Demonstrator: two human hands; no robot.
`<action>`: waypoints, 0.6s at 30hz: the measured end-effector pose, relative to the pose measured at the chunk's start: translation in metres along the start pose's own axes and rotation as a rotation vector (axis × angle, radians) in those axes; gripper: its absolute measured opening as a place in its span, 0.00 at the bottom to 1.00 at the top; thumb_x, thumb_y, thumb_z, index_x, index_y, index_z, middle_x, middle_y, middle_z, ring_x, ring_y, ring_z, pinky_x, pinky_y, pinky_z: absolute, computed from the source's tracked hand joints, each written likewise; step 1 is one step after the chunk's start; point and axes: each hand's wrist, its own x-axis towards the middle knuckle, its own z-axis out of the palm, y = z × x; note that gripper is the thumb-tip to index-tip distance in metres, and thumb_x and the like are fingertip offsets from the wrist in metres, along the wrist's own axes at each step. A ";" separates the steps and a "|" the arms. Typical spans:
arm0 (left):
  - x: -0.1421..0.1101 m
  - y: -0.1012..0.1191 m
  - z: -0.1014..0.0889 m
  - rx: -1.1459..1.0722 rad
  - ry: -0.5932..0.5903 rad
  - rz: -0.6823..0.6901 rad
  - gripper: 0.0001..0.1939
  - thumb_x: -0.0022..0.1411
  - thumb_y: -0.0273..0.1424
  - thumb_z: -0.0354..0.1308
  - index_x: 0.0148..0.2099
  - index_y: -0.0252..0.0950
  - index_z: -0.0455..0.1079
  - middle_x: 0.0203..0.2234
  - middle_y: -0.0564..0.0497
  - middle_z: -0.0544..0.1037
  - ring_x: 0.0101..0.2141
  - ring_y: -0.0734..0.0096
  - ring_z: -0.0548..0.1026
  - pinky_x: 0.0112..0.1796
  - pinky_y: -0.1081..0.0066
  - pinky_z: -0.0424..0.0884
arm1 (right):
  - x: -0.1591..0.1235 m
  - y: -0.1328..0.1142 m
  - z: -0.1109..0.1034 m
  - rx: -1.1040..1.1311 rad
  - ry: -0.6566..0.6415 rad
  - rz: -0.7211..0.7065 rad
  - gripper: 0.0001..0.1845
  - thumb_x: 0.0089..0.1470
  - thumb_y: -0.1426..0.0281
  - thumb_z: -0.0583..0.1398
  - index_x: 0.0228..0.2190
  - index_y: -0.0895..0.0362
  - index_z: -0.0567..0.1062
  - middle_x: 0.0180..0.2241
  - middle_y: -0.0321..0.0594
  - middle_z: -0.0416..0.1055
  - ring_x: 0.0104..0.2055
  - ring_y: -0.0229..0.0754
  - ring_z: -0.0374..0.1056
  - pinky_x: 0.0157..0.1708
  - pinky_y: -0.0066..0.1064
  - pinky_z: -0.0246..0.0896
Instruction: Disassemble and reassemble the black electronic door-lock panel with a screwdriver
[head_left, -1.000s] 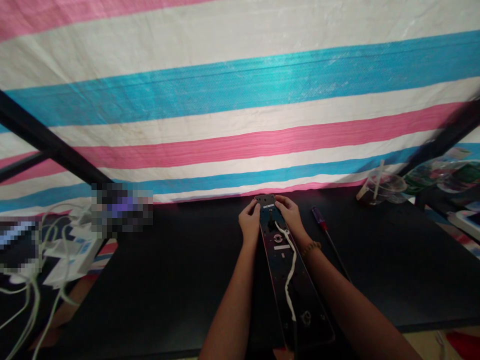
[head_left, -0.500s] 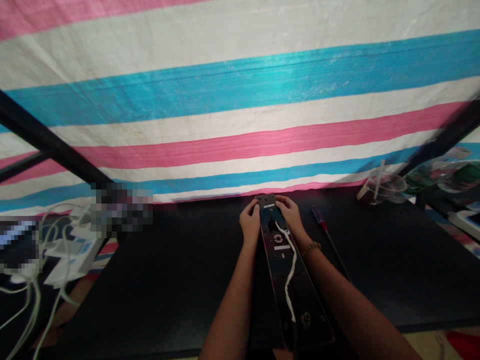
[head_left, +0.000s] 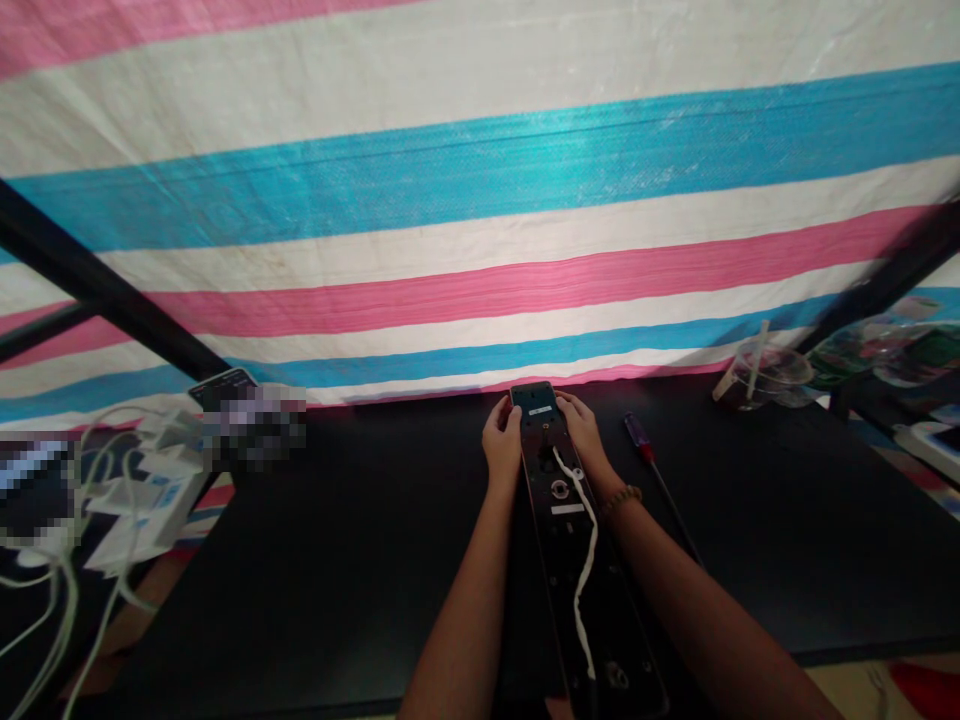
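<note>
A long black panel (head_left: 574, 560) with a white cable (head_left: 583, 560) running down its middle lies lengthwise on the black table (head_left: 337, 560), its far end raised a little. My left hand (head_left: 501, 445) grips the left side of that far end. My right hand (head_left: 583, 440) grips the right side; a bead bracelet sits on its wrist. Both thumbs press on the top face near a small white label.
A screwdriver (head_left: 654, 462) with a red and purple handle lies right of my right arm. A clear plastic cup (head_left: 765, 375) with a straw stands at the back right. White chargers and cables (head_left: 127, 500) crowd the left edge. A striped tarp (head_left: 480, 200) hangs behind.
The panel's far end has tilted up slightly and shifted away from me, with both hands following it. The rest is unchanged.
</note>
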 end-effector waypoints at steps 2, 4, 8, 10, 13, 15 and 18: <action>-0.002 0.003 0.000 -0.020 -0.047 0.013 0.15 0.61 0.28 0.59 0.50 0.32 0.75 0.47 0.40 0.81 0.48 0.60 0.79 0.52 0.61 0.71 | -0.001 0.000 0.000 0.025 -0.035 0.006 0.20 0.47 0.54 0.62 0.34 0.57 0.79 0.33 0.40 0.78 0.36 0.45 0.71 0.38 0.34 0.65; -0.004 0.005 0.000 -0.046 -0.077 0.027 0.16 0.61 0.28 0.58 0.51 0.31 0.74 0.47 0.39 0.80 0.48 0.60 0.79 0.52 0.61 0.71 | -0.001 -0.001 0.000 0.036 -0.068 0.003 0.20 0.48 0.53 0.61 0.32 0.57 0.79 0.32 0.39 0.78 0.35 0.44 0.71 0.37 0.33 0.64; -0.005 0.006 0.000 -0.058 -0.084 0.037 0.16 0.60 0.28 0.60 0.50 0.32 0.75 0.48 0.39 0.80 0.50 0.59 0.78 0.54 0.60 0.70 | -0.001 -0.002 -0.001 0.026 -0.082 -0.002 0.19 0.49 0.53 0.61 0.31 0.57 0.79 0.31 0.38 0.78 0.34 0.43 0.70 0.36 0.32 0.64; -0.004 0.005 0.000 -0.066 -0.091 0.026 0.17 0.59 0.29 0.60 0.51 0.32 0.74 0.48 0.39 0.80 0.49 0.58 0.78 0.53 0.60 0.70 | -0.001 -0.002 0.000 0.035 -0.062 -0.005 0.19 0.48 0.54 0.62 0.33 0.57 0.79 0.32 0.38 0.78 0.35 0.43 0.71 0.38 0.33 0.65; -0.003 0.003 0.000 -0.076 -0.096 0.025 0.17 0.60 0.29 0.60 0.51 0.32 0.74 0.49 0.39 0.79 0.50 0.59 0.78 0.53 0.60 0.70 | -0.002 -0.003 0.001 0.043 -0.026 -0.001 0.20 0.47 0.55 0.63 0.37 0.56 0.78 0.35 0.40 0.78 0.37 0.45 0.72 0.39 0.35 0.66; -0.003 0.003 0.000 -0.085 -0.096 0.039 0.16 0.60 0.29 0.60 0.51 0.33 0.75 0.50 0.40 0.79 0.51 0.60 0.77 0.54 0.61 0.70 | -0.003 -0.004 0.001 0.051 -0.017 0.000 0.19 0.47 0.57 0.63 0.38 0.55 0.77 0.37 0.41 0.78 0.38 0.45 0.72 0.39 0.35 0.66; -0.003 0.004 0.000 -0.081 -0.094 0.062 0.16 0.59 0.28 0.60 0.51 0.33 0.75 0.49 0.41 0.80 0.51 0.60 0.77 0.55 0.60 0.69 | -0.002 -0.005 0.003 0.076 -0.010 -0.025 0.19 0.46 0.59 0.63 0.40 0.55 0.77 0.39 0.41 0.78 0.40 0.45 0.73 0.41 0.36 0.67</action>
